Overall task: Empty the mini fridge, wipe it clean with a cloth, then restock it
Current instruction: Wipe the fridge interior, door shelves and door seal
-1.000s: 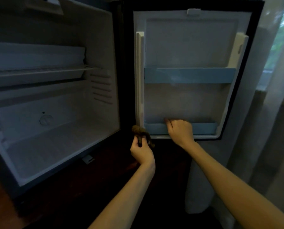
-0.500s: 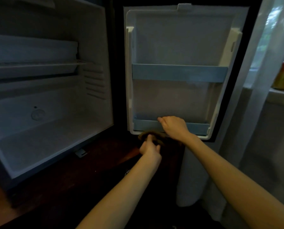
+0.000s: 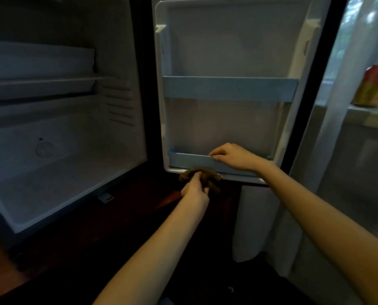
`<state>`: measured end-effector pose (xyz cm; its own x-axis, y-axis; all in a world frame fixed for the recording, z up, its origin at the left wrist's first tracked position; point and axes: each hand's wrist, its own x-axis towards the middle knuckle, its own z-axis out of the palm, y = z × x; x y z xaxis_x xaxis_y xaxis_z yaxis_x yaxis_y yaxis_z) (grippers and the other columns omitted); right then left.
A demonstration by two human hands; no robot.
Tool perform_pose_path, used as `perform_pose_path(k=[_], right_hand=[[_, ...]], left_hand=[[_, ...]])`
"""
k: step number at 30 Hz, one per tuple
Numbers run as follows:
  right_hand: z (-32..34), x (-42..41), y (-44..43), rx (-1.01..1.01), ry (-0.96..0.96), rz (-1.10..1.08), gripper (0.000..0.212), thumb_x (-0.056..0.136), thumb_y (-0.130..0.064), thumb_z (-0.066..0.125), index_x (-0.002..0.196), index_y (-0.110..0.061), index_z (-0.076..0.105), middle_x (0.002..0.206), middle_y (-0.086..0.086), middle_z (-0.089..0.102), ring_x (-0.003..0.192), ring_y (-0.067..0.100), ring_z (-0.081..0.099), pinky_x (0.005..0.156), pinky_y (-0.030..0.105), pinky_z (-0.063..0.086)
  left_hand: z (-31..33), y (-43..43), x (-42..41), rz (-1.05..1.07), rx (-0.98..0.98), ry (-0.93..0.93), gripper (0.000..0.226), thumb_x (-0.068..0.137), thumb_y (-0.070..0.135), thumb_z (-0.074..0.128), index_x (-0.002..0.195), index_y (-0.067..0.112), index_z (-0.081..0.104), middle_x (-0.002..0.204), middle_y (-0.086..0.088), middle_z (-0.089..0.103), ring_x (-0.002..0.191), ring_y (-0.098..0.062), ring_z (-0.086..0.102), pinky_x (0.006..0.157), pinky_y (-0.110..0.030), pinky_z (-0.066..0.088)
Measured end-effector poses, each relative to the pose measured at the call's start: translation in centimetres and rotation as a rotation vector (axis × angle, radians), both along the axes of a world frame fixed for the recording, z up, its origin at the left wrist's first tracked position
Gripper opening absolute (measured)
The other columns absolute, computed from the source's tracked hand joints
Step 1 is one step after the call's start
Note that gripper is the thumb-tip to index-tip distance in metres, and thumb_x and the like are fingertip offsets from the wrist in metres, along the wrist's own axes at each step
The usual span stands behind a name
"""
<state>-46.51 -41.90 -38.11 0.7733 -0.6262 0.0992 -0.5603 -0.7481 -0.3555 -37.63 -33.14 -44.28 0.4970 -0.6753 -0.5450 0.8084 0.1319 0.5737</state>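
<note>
Fridge body: the mini fridge (image 3: 73,164) stands open well to the left of my left hand. Its walls are smooth white plastic, with ribbed slots on the right wall and a round moulded disc on the back.
Shelf: a thin flat shelf (image 3: 40,81) crosses the cavity, high and to the left of my left hand, under a boxy white compartment.
Left hand: my left hand (image 3: 194,191) has its fingers curled, pinching the cloth from below.
Cloth: the cloth (image 3: 207,173) is brown, soft and bunched into folds. It sits just above my left hand, against the bottom edge of the door and just below my right hand.
Door: the fridge door (image 3: 227,47) is swung open and rises above both hands. Its liner is white moulded plastic with rounded corners and a faintly grainy panel.
Rails: the upper rail (image 3: 229,89) is a flat pale-blue strip well above my right hand. The lower rail (image 3: 190,160) is the same shape and colour and runs left from under that hand.
Right hand: my right hand (image 3: 234,156) hooks its fingers over the lower rail's top edge, with the thumb on its front.
Change: a second ago the cloth was at the door's lower left corner. Now it is further along the bottom edge, nearly under my right hand, which stays on the lower rail.
Surface: a dark reddish wood surface (image 3: 139,208) lies below and to the left of my left hand.
Room: a sheer white curtain (image 3: 346,119) hangs to the right of my right hand. Past it, a red and yellow packet (image 3: 374,89) sits on a pale sill (image 3: 372,115).
</note>
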Motion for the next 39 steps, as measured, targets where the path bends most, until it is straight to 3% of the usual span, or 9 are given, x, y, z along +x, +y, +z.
perform_pose_path(k=[3, 10, 15, 19, 23, 29, 32, 35, 39], right_hand=[[0.5, -1.4, -0.3, 0.133, -0.093, -0.009, 0.029, 0.099, -0.010, 0.047, 0.121, -0.009, 0.066, 0.123, 0.006, 0.065, 0.112, 0.019, 0.057, 0.097, 0.031, 0.041], [0.7, -1.8, -0.6, 0.259, -0.159, -0.022, 0.030, 0.097, -0.005, 0.047, 0.118, -0.007, 0.068, 0.108, -0.005, 0.065, 0.097, 0.005, 0.054, 0.076, 0.005, 0.039], [0.2, -2.2, -0.7, 0.284, -0.198, -0.015, 0.030, 0.098, -0.006, 0.047, 0.120, -0.010, 0.067, 0.108, -0.006, 0.065, 0.097, 0.002, 0.055, 0.079, 0.005, 0.038], [-0.2, -2.1, -0.5, 0.324, -0.241, -0.017, 0.031, 0.098, -0.006, 0.045, 0.117, -0.014, 0.068, 0.107, -0.008, 0.066, 0.094, 0.000, 0.057, 0.079, 0.005, 0.040], [-0.4, -1.7, 0.0, 0.314, -0.254, -0.028, 0.031, 0.098, -0.004, 0.045, 0.118, -0.008, 0.067, 0.108, -0.005, 0.064, 0.088, -0.004, 0.055, 0.074, 0.000, 0.040], [-0.3, -1.1, 1.0, 0.314, -0.264, -0.074, 0.032, 0.098, -0.001, 0.043, 0.120, -0.004, 0.066, 0.111, 0.002, 0.062, 0.097, 0.005, 0.052, 0.072, 0.002, 0.037], [0.0, -1.0, 1.2, 0.278, -0.244, -0.073, 0.032, 0.097, 0.001, 0.043, 0.120, -0.001, 0.065, 0.116, 0.007, 0.065, 0.098, 0.006, 0.051, 0.072, 0.002, 0.037], [0.1, -1.2, 1.7, 0.232, -0.219, -0.054, 0.032, 0.096, 0.000, 0.044, 0.121, -0.002, 0.065, 0.123, 0.009, 0.065, 0.102, 0.009, 0.055, 0.076, 0.006, 0.040], [-0.3, -3.2, 3.8, -0.162, -0.127, 0.011, 0.035, 0.096, -0.008, 0.047, 0.129, -0.011, 0.061, 0.131, 0.006, 0.060, 0.122, 0.019, 0.052, 0.100, 0.023, 0.035]], left_hand=[[-0.1, -0.8, -4.2, -0.090, 0.003, -0.006, 0.037, 0.091, 0.008, 0.064, 0.126, 0.004, 0.054, 0.119, -0.011, 0.058, 0.102, -0.024, 0.061, 0.073, -0.030, 0.047], [0.4, -1.2, -9.2, -0.227, -0.019, 0.016, 0.019, 0.087, 0.002, 0.065, 0.099, 0.005, 0.052, 0.093, -0.014, 0.056, 0.066, -0.020, 0.052, 0.053, -0.028, 0.042], [0.8, 0.7, -2.6, 0.023, 0.049, -0.047, 0.032, 0.087, 0.007, 0.066, 0.118, 0.004, 0.056, 0.103, -0.012, 0.053, 0.091, -0.022, 0.054, 0.062, -0.029, 0.045], [1.7, 2.7, 5.0, 0.194, 0.097, -0.139, 0.039, 0.087, 0.004, 0.066, 0.123, 0.000, 0.054, 0.123, -0.017, 0.061, 0.082, -0.023, 0.063, 0.064, -0.030, 0.048], [1.1, 2.2, 5.9, 0.181, 0.090, -0.119, 0.040, 0.088, 0.004, 0.066, 0.126, 0.002, 0.054, 0.126, -0.017, 0.061, 0.111, -0.029, 0.062, 0.078, -0.031, 0.048], [-0.5, -0.3, -3.0, -0.032, 0.038, -0.021, 0.031, 0.090, 0.013, 0.065, 0.120, 0.006, 0.056, 0.115, -0.004, 0.057, 0.110, -0.024, 0.057, 0.065, -0.028, 0.044], [-1.3, -1.9, -8.0, -0.261, -0.053, 0.014, 0.029, 0.092, 0.011, 0.061, 0.119, 0.004, 0.056, 0.093, -0.007, 0.061, 0.081, -0.020, 0.057, 0.048, -0.028, 0.048], [-2.4, -2.6, -11.0, -0.495, -0.113, 0.053, 0.009, 0.094, 0.017, 0.059, 0.098, 0.010, 0.056, 0.074, -0.009, 0.061, 0.067, -0.021, 0.053, 0.032, -0.024, 0.046], [-3.8, -0.1, -9.5, -0.669, -0.180, -0.146, 0.012, 0.095, 0.008, 0.054, 0.098, 0.004, 0.064, 0.088, -0.014, 0.062, 0.072, -0.020, 0.062, 0.054, -0.026, 0.053]])
